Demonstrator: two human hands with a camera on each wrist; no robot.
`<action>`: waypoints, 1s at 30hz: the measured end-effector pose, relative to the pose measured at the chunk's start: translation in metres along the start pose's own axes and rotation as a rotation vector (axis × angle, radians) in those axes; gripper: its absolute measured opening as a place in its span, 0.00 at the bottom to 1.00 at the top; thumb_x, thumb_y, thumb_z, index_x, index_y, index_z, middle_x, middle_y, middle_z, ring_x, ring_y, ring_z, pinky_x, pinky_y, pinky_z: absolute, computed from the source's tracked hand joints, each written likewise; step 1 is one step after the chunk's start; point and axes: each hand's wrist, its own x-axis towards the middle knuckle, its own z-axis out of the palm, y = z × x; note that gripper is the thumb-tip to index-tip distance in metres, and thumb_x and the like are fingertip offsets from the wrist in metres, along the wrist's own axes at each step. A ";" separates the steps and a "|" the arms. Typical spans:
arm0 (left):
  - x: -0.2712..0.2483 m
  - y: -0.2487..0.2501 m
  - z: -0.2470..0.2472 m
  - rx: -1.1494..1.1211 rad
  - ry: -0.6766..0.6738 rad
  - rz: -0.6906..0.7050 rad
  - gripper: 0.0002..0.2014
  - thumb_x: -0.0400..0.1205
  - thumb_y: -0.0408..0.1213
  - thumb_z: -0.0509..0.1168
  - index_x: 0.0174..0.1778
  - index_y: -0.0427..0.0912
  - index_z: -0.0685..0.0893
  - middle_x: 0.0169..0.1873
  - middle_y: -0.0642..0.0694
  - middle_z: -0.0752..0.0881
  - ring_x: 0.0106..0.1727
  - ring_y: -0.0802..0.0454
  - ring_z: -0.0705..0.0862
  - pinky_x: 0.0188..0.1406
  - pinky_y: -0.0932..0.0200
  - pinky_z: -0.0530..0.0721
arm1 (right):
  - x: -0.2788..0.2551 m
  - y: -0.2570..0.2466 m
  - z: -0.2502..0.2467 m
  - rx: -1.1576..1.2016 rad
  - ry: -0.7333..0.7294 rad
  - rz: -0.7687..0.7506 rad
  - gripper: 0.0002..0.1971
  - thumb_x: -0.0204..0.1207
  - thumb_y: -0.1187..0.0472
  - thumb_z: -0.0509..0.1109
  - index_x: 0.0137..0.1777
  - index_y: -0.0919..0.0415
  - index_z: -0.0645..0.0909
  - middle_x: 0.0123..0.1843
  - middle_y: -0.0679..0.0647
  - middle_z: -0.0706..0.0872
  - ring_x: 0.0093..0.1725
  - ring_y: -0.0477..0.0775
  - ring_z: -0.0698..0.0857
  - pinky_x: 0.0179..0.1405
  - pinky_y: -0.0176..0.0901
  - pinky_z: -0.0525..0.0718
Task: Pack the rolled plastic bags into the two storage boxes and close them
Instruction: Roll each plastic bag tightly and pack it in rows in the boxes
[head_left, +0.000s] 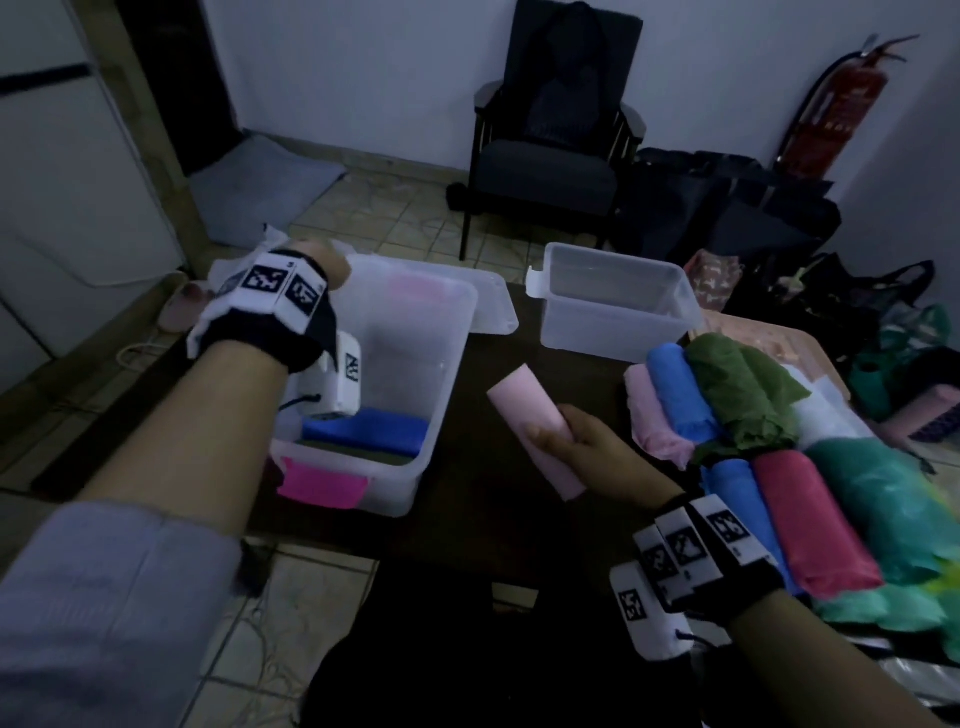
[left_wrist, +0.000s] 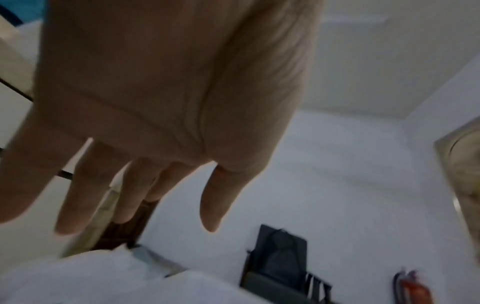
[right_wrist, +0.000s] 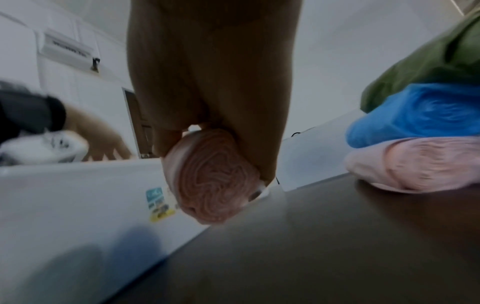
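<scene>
My right hand (head_left: 576, 441) grips a pale pink rolled bag (head_left: 522, 410) above the dark table, between the two boxes; its spiral end (right_wrist: 215, 185) faces the right wrist camera. The left clear box (head_left: 415, 483) holds a blue roll (head_left: 363, 431) and something pink at the back, and carries a pink label. My left hand (head_left: 324, 267) hovers over that box's far left corner, fingers (left_wrist: 78, 195) straight and empty. The right clear box (head_left: 613, 332) stands further back with nothing visible inside. A pile of rolls lies at the right: blue (head_left: 675, 389), green (head_left: 737, 395), pink (head_left: 810, 519), teal (head_left: 893, 499).
A lid (head_left: 493, 301) lies behind the left box. Beyond the table stand a dark armchair (head_left: 550, 156), dark bags (head_left: 727, 208) and a red fire extinguisher (head_left: 831, 114). A white cabinet (head_left: 62, 182) is at the left. Tiled floor surrounds the table.
</scene>
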 end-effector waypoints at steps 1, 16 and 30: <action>0.009 -0.015 0.005 0.083 -0.041 -0.016 0.27 0.78 0.42 0.66 0.71 0.31 0.75 0.71 0.32 0.74 0.72 0.34 0.72 0.71 0.45 0.71 | 0.003 -0.006 0.000 0.008 0.012 -0.013 0.24 0.81 0.50 0.61 0.74 0.60 0.67 0.59 0.54 0.79 0.48 0.44 0.80 0.41 0.35 0.79; -0.037 -0.047 0.019 -0.576 -0.091 -0.015 0.18 0.84 0.36 0.62 0.68 0.32 0.78 0.62 0.36 0.81 0.65 0.38 0.78 0.67 0.47 0.77 | 0.030 -0.120 0.021 -0.381 0.379 -0.529 0.31 0.78 0.46 0.65 0.75 0.61 0.64 0.68 0.55 0.73 0.63 0.51 0.74 0.59 0.45 0.79; -0.089 -0.065 0.023 -0.579 0.131 0.165 0.14 0.87 0.38 0.54 0.60 0.39 0.82 0.50 0.40 0.83 0.50 0.46 0.79 0.49 0.54 0.75 | 0.071 -0.139 0.080 -0.885 -0.037 -0.164 0.29 0.79 0.50 0.67 0.73 0.66 0.66 0.71 0.62 0.75 0.68 0.61 0.76 0.65 0.49 0.73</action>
